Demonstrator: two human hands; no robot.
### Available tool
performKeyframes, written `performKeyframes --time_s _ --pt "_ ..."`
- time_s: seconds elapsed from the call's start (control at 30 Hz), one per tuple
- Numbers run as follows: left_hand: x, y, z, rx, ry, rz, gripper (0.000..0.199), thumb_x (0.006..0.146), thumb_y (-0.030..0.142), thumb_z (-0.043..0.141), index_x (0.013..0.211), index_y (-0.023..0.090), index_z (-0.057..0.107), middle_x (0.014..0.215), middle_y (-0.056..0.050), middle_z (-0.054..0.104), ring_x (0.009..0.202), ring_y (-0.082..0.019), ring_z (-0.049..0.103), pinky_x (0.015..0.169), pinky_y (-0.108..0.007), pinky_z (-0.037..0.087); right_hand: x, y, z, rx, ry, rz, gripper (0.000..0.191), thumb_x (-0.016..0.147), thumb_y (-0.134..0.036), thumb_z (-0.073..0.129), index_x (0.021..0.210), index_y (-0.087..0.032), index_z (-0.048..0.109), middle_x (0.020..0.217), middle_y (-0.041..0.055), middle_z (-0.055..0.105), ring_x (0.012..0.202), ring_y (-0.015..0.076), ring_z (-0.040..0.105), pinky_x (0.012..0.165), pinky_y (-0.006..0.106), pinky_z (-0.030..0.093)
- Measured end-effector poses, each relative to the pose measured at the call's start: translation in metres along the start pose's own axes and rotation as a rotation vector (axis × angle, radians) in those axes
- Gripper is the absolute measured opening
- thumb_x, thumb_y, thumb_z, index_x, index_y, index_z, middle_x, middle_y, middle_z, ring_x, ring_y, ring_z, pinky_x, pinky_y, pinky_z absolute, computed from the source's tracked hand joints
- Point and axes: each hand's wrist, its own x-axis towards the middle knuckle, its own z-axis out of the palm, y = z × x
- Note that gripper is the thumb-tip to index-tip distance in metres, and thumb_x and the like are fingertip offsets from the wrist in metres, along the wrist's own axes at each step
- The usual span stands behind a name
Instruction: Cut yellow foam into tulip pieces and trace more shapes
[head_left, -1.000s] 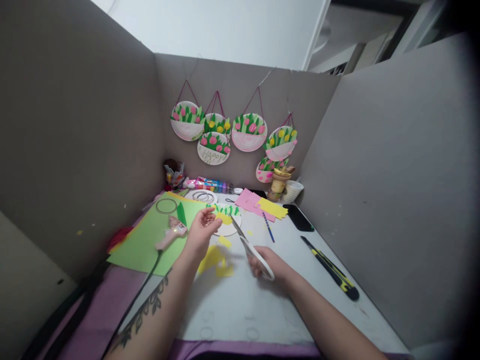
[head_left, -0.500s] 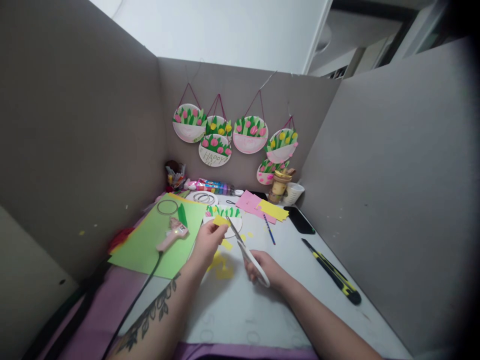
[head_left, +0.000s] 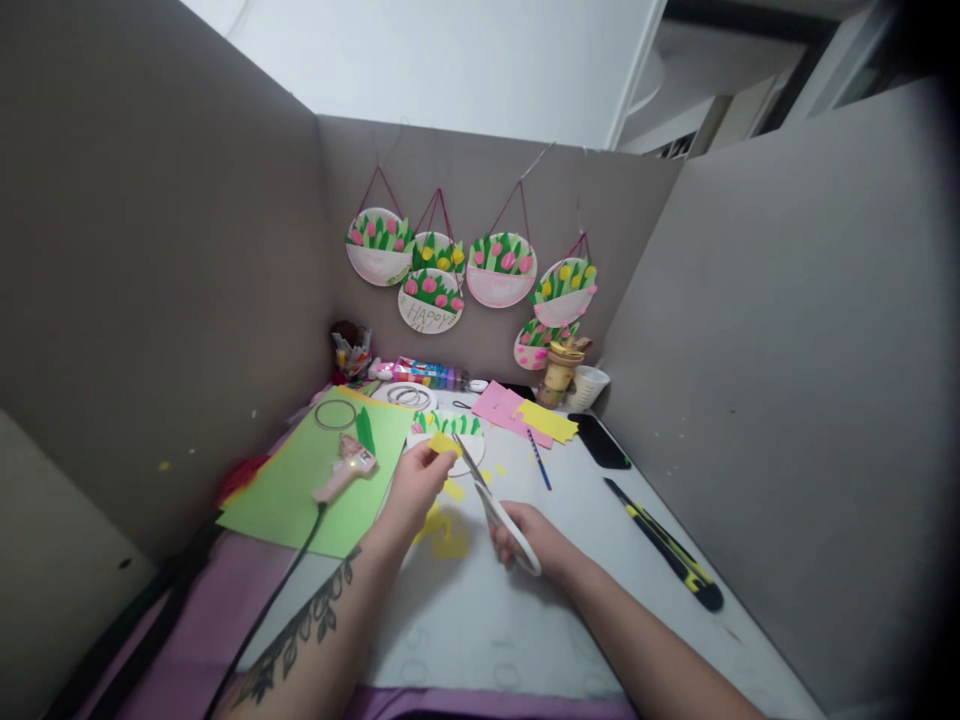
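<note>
Between the thumb and fingers of my left hand is a small piece of yellow paper. My right hand grips white-handled scissors by the loops. Their blades point up and away, with the tips at the right edge of the yellow piece. Just behind my left hand lies a paper plate decorated with green leaves and a few small flowers, partly hidden by the hand and blades. Yellow paper scraps are scattered on the white table under my hands.
Green paper sheets at left carry a pink glue gun with a trailing cord. Pink paper, yellow paper and a pencil lie behind. At right are a phone and a utility knife. Flower plates hang on the back panel.
Almost nothing differs. My left hand and the yellow piece have shifted very slightly to the right; the scissors stay nearly in place.
</note>
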Motion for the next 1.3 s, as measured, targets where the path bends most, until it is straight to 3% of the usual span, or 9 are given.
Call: performKeyframes --time_s 0.27,0.87,1.3 --pt "-0.002 0.004 -0.001 0.017 0.000 -0.005 0.023 0.071 0.033 0.060 0.061 0.018 0.047 0.050 0.007 0.040 0.048 -0.008 0.033 0.049 -0.021 0.026 0.000 0.001 -0.004 -0.028 -0.005 0.015 0.009 0.055 -0.017 0.052 0.064 -0.016 0.051 0.054 -0.0028 0.053 0.048 0.0105 0.051 0.047 0.021 0.039" --pt "0.004 -0.008 -0.004 0.142 -0.001 0.079 0.027 0.074 0.037 0.059 0.062 0.017 0.045 0.056 0.006 0.038 0.053 -0.008 0.034 0.050 -0.021 0.026 -0.003 -0.005 -0.005 -0.044 -0.045 0.008 0.011 0.052 -0.016 0.051 0.063 -0.016 0.051 0.052 -0.0024 0.054 0.049 0.0109 0.050 0.048 0.021 0.037" --pt "0.003 -0.003 -0.004 0.132 -0.004 0.048 0.026 0.071 0.037 0.059 0.061 0.018 0.044 0.054 0.006 0.040 0.051 -0.009 0.035 0.049 -0.021 0.026 -0.001 -0.002 -0.007 -0.050 -0.032 0.014 0.010 0.055 -0.019 0.053 0.064 -0.017 0.051 0.055 -0.0025 0.054 0.049 0.0101 0.050 0.047 0.021 0.038"
